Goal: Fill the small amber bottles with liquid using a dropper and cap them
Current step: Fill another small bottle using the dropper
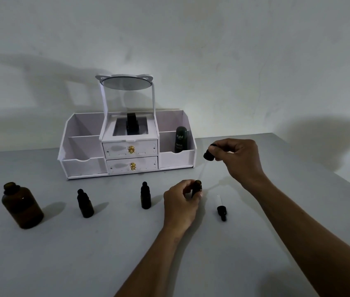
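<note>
My left hand (pixel 180 202) grips a small open amber bottle (pixel 197 186) standing on the grey table. My right hand (pixel 237 156) pinches the black bulb of a dropper (pixel 209 154) up and to the right of that bottle; its thin glass tube slants down toward the bottle's mouth. Two capped small amber bottles (pixel 85 204) (pixel 145 196) stand to the left. A large open amber bottle (pixel 22 205) stands at the far left. A second dropper cap (pixel 221 210) lies on the table to the right of the held bottle.
A white cosmetic organiser (pixel 127 144) with two drawers, side compartments and a round mirror stands at the back against the wall. A dark green tube (pixel 179 139) sits in its right compartment. The table's right edge (pixel 328 166) runs diagonally at the far right.
</note>
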### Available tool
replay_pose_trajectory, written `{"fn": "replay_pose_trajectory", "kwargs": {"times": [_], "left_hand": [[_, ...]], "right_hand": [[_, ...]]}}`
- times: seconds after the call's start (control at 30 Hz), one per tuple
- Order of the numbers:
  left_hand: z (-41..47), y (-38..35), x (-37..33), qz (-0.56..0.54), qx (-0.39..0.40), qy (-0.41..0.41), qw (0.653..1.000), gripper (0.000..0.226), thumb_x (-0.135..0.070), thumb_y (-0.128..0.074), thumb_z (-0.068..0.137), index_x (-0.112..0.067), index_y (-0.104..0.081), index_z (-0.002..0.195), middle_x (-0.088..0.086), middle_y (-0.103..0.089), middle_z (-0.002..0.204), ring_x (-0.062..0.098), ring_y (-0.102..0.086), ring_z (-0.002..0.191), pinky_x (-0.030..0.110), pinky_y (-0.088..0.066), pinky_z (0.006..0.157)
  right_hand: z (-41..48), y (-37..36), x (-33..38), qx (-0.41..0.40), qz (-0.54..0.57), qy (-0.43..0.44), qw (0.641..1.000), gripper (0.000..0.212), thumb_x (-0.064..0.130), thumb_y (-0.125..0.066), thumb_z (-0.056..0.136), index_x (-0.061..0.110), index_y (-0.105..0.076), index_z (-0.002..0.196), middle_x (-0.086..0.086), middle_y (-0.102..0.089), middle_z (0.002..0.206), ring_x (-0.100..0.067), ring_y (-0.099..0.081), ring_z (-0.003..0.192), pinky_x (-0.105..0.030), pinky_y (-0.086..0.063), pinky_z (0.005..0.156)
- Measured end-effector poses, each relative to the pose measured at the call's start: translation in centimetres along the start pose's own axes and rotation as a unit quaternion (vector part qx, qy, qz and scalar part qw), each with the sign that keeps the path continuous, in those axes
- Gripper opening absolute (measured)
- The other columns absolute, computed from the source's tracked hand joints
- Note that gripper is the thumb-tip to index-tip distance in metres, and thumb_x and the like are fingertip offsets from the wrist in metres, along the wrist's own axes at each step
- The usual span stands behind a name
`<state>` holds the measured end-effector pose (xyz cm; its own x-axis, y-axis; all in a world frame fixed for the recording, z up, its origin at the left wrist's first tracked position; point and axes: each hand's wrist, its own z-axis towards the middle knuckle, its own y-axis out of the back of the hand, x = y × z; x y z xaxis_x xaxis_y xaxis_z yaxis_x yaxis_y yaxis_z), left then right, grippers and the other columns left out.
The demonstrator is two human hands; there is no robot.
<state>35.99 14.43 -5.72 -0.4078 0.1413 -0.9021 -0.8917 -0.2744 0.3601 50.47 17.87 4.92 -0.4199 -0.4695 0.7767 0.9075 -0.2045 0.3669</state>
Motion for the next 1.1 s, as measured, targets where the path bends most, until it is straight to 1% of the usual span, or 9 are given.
{"fn": "replay_pose_trajectory", "kwargs": {"times": [0.13, 0.27, 0.4, 0.5, 0.7, 0.8, 0.9, 0.97, 1.1], "left_hand": [[0.1, -0.1, 0.1, 0.001, -0.001, -0.006, 1.000, 0.031, -0.026, -0.074, 0.083, -0.028, -0.069, 0.114, -0.018, -0.067, 0.107, -0.003, -0.060, 0.094, 0.002, -0.040, 0.080], [0.1, -0.1, 0.2, -0.002, -0.004, -0.004, 1.000, 0.033, -0.027, -0.075, 0.082, -0.026, -0.070, 0.115, -0.014, -0.069, 0.109, -0.001, -0.062, 0.097, 0.009, -0.046, 0.085], [-0.4, 0.2, -0.3, -0.021, 0.005, 0.007, 1.000, 0.039, -0.032, -0.073, 0.084, -0.026, -0.065, 0.121, -0.017, -0.064, 0.114, -0.003, -0.057, 0.100, 0.007, -0.044, 0.086], [-1.6, 1.3, -0.9, -0.042, 0.017, 0.026, 0.999, 0.048, -0.038, -0.071, 0.084, -0.031, -0.057, 0.129, -0.021, -0.056, 0.116, -0.003, -0.052, 0.107, 0.003, -0.037, 0.081], [-5.5, 7.3, -1.4, -0.037, 0.049, 0.014, 0.998, 0.046, -0.042, -0.072, 0.080, -0.048, -0.054, 0.122, -0.025, -0.057, 0.122, -0.011, -0.050, 0.111, 0.013, -0.041, 0.096], [-7.4, 12.7, -1.2, -0.002, 0.004, 0.001, 1.000, 0.050, -0.045, -0.072, 0.079, -0.044, -0.055, 0.126, -0.028, -0.056, 0.123, -0.013, -0.049, 0.112, 0.014, -0.040, 0.097], [-8.9, 18.3, -0.6, 0.036, -0.072, -0.018, 0.997, 0.051, -0.045, -0.072, 0.080, -0.047, -0.053, 0.127, -0.030, -0.053, 0.127, -0.012, -0.048, 0.114, 0.018, -0.042, 0.100], [-9.6, 22.0, 0.1, 0.041, -0.126, -0.031, 0.991, 0.051, -0.046, -0.073, 0.079, -0.043, -0.055, 0.127, -0.027, -0.055, 0.127, -0.010, -0.050, 0.114, 0.017, -0.044, 0.098], [-10.0, 28.0, 1.9, 0.054, -0.234, -0.034, 0.970, 0.049, -0.034, -0.078, 0.078, -0.039, -0.058, 0.123, -0.020, -0.061, 0.121, -0.006, -0.055, 0.111, 0.017, -0.046, 0.094]], "right_hand": [[0.1, 0.1, 0.0, -0.007, -0.013, 0.012, 1.000, 0.014, 0.013, -0.073, 0.088, 0.017, -0.080, 0.077, 0.008, -0.077, 0.076, -0.001, -0.067, 0.065, -0.028, -0.055, 0.073], [0.2, 0.0, -0.1, -0.006, -0.011, 0.010, 1.000, 0.008, 0.017, -0.074, 0.088, 0.014, -0.080, 0.086, 0.003, -0.079, 0.082, -0.016, -0.074, 0.076, -0.044, -0.062, 0.077], [0.4, 0.4, 1.1, -0.015, 0.013, 0.016, 1.000, 0.006, 0.020, -0.075, 0.087, 0.016, -0.079, 0.089, 0.004, -0.079, 0.081, -0.015, -0.075, 0.081, -0.047, -0.062, 0.077], [0.7, 0.9, 2.8, -0.030, 0.041, 0.029, 0.998, 0.004, 0.020, -0.075, 0.087, 0.017, -0.078, 0.088, 0.003, -0.079, 0.080, -0.017, -0.075, 0.082, -0.048, -0.062, 0.078], [0.8, -0.4, 7.8, -0.042, 0.114, 0.084, 0.989, 0.012, 0.014, -0.074, 0.087, 0.026, -0.076, 0.083, 0.004, -0.078, 0.082, -0.025, -0.076, 0.081, -0.046, -0.062, 0.078], [0.3, -2.6, 10.3, -0.024, 0.146, 0.105, 0.983, 0.011, 0.017, -0.075, 0.087, 0.028, -0.076, 0.085, 0.003, -0.078, 0.086, -0.030, -0.075, 0.083, -0.048, -0.061, 0.079], [-0.4, -5.6, 12.8, 0.011, 0.173, 0.116, 0.978, 0.014, 0.017, -0.074, 0.088, 0.031, -0.075, 0.085, 0.011, -0.078, 0.082, -0.026, -0.075, 0.079, -0.038, -0.063, 0.069], [-0.9, -8.2, 14.5, 0.040, 0.194, 0.130, 0.971, 0.014, 0.017, -0.073, 0.088, 0.031, -0.074, 0.088, 0.008, -0.078, 0.084, -0.024, -0.075, 0.077, -0.031, -0.062, 0.065], [-2.0, -13.2, 17.2, 0.080, 0.213, 0.139, 0.964, 0.016, 0.014, -0.074, 0.086, 0.028, -0.074, 0.092, 0.005, -0.078, 0.080, -0.016, -0.075, 0.076, -0.025, -0.061, 0.070]]}}
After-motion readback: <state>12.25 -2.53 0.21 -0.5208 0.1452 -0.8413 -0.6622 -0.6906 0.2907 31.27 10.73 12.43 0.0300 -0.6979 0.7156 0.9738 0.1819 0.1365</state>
